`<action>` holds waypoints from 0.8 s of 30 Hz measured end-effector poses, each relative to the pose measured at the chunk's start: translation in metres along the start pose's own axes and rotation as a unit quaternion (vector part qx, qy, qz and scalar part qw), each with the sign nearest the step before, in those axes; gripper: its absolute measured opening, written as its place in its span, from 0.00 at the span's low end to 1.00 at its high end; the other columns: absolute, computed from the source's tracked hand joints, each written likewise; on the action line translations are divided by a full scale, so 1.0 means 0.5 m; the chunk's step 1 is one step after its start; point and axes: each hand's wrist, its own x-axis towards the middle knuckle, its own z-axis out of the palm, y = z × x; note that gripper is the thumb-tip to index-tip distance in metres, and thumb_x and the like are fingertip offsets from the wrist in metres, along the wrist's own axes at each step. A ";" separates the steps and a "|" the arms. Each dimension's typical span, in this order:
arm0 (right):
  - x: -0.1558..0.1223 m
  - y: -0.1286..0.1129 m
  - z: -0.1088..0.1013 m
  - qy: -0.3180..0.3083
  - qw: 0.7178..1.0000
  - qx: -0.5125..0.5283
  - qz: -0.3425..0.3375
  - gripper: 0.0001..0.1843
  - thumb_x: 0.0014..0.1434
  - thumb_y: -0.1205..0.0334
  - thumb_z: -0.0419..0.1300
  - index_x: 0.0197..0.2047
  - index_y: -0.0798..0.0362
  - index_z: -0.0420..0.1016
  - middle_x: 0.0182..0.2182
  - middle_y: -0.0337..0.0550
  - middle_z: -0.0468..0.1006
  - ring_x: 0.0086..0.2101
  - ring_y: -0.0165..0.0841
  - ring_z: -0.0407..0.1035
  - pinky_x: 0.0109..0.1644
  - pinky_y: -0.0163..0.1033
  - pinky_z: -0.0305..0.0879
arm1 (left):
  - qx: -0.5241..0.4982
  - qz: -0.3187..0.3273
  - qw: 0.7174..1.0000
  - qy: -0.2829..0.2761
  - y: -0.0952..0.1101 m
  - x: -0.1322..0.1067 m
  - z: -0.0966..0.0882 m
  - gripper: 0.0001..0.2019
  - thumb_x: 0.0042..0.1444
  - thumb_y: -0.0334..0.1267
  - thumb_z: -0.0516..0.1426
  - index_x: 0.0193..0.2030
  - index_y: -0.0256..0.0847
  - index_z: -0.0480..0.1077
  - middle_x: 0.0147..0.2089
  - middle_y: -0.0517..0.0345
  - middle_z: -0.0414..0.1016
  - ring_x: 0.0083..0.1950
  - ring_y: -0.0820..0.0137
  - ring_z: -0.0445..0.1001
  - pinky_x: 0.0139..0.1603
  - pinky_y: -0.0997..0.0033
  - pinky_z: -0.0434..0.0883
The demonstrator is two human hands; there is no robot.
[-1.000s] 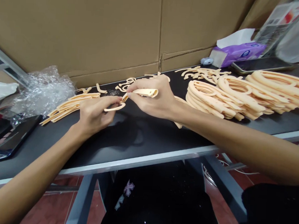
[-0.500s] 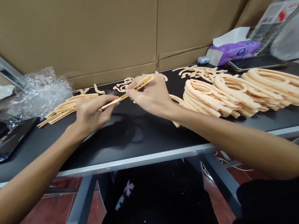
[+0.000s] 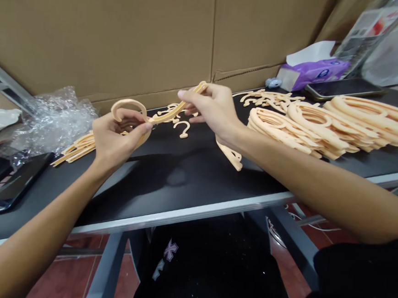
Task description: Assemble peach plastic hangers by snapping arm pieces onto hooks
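A peach plastic folding hanger (image 3: 170, 115) is stretched between my two hands above the table. My left hand (image 3: 113, 135) pinches its middle between thumb and fingers, and a curved hook (image 3: 130, 102) rises over those fingers. A second arm of the hanger seems to hang below the left thumb, partly hidden by it. My right hand (image 3: 219, 109) grips the far end of the raised arm with thumb and fingers. A loose hook (image 3: 181, 129) lies on the black tabletop between the hands. Under the right wrist lies a flat hanger piece (image 3: 229, 156).
Stacked hanger pieces (image 3: 273, 127) fill the right side, with a heap of small hooks (image 3: 268, 99) behind. More arms (image 3: 78, 148) lie left beside crumpled clear plastic (image 3: 52, 123) and a dark phone (image 3: 17, 183). A purple tissue pack (image 3: 315, 73) and cardboard (image 3: 142, 39) stand behind.
The hanger has turned from a narrow slanted strip, so its hook now stands above my left hand. My right hand has shifted slightly right, and the loose hook between the hands has come into sight.
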 end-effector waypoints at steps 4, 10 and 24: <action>0.013 0.009 -0.026 0.127 0.984 -0.110 -0.060 0.19 0.74 0.48 0.57 0.59 0.51 0.74 0.53 0.52 0.79 0.54 0.44 0.75 0.57 0.51 0.74 | -0.066 -0.018 0.997 0.021 -0.014 0.017 -0.013 0.16 0.51 0.47 0.75 0.37 0.41 0.78 0.38 0.60 0.87 0.40 0.64 0.85 0.45 0.56 0.84; -0.011 -0.026 -0.034 0.081 0.963 -0.227 -0.121 0.16 0.77 0.54 0.53 0.53 0.51 0.79 0.54 0.53 0.80 0.55 0.46 0.71 0.61 0.53 0.67 | -0.078 -0.047 0.995 0.037 -0.023 0.025 -0.020 0.18 0.49 0.49 0.75 0.40 0.41 0.80 0.39 0.62 0.88 0.38 0.69 0.83 0.34 0.64 0.77; -0.054 -0.033 -0.008 -0.144 0.915 -0.343 -0.159 0.12 0.67 0.63 0.60 0.39 0.55 0.86 0.36 0.48 0.84 0.38 0.38 0.71 0.53 0.48 0.59 | -0.085 -0.123 0.989 -0.014 -0.054 0.022 -0.010 0.11 0.46 0.41 0.73 0.34 0.40 0.81 0.35 0.51 0.86 0.32 0.66 0.82 0.27 0.69 0.76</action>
